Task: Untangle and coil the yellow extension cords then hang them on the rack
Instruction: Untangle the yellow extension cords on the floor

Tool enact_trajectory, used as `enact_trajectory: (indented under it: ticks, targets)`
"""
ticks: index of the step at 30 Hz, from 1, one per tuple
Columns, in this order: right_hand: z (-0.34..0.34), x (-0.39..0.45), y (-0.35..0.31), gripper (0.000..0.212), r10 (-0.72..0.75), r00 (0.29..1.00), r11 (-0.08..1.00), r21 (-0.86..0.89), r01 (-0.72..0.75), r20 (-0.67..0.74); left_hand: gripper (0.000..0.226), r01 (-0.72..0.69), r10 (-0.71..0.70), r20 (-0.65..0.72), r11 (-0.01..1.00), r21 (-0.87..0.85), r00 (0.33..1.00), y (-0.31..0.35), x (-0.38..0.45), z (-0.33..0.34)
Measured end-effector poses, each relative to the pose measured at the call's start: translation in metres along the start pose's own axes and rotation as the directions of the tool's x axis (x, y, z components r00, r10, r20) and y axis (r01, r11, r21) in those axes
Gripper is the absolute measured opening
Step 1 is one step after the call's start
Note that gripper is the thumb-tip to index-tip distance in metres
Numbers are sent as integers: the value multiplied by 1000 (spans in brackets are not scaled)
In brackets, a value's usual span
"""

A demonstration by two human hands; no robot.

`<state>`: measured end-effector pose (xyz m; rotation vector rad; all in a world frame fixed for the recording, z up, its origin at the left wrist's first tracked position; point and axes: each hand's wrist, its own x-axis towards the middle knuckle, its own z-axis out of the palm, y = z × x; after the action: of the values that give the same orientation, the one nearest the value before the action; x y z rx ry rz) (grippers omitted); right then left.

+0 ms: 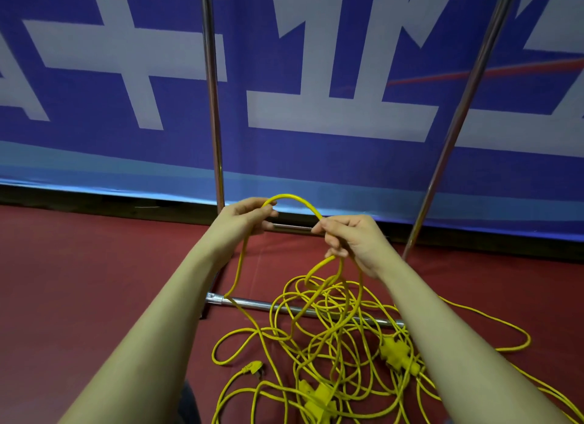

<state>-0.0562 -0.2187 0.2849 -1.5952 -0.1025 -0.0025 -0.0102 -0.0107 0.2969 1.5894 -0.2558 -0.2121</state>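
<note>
Left hand [245, 215] had fingers curled round a strand of the yellow extension cords [319, 338], w/ one length dropping from it to the floor. The strand arched up btwn both hands. Right hand [350, 239] pinched the arch's other end, more loops hanging below it. Rest of the cords lay tangled on the red floor [94, 281], draped over the rack [259, 304] base bar, plug [252, 367] and socket blocks [398, 354] among them. Rack uprights stood behind, before a blue banner [316, 158].
</note>
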Motion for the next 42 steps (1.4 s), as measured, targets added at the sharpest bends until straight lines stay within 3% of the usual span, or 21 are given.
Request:
enact_trajectory:
  ticks: [6,12,15,21,27,30,34,37,40,42]
  targets:
    - [0,-1,-5,21,31,997,999,-35,-29,73,29,85,-85,118,996,3,989,-1,2,-7]
    - [1,-5,-9,21,62,985,993,-114,-44,160,16,-65,34,134,968,242,990,8,-5,5]
    - [1,-6,-12,21,66,986,995,-86,-53,156,9,-137,100,145,950,280,984,10,-6,12]
    - [-2,-9,-5,22,78,990,996,-44,-74,115,4,-208,204,49,975,77,978,9,-11,28]
    - [-11,-11,19,18,173,978,935,-331,-125,118,9,-192,189,-43,978,-82,981,10,-6,29]
    - [-10,-11,20,15,143,979,935,-344,-86,143,10,-164,157,-63,976,-140,986,7,-4,26]
    - [-11,-5,25,13,74,995,975,-204,-88,-73,11,-151,141,-66,968,-199,988,5,-1,23]
    - [-15,0,34,11,54,957,991,-102,-86,-285,10,-148,136,-68,960,-236,988,4,-1,22]
    - [-20,7,46,21,35,891,968,-208,-144,-453,12,-150,131,-79,927,-345,988,6,-2,23]
    - [-21,11,57,26,35,876,932,-301,-202,-480,12,-161,138,-87,902,-399,987,9,-2,23]
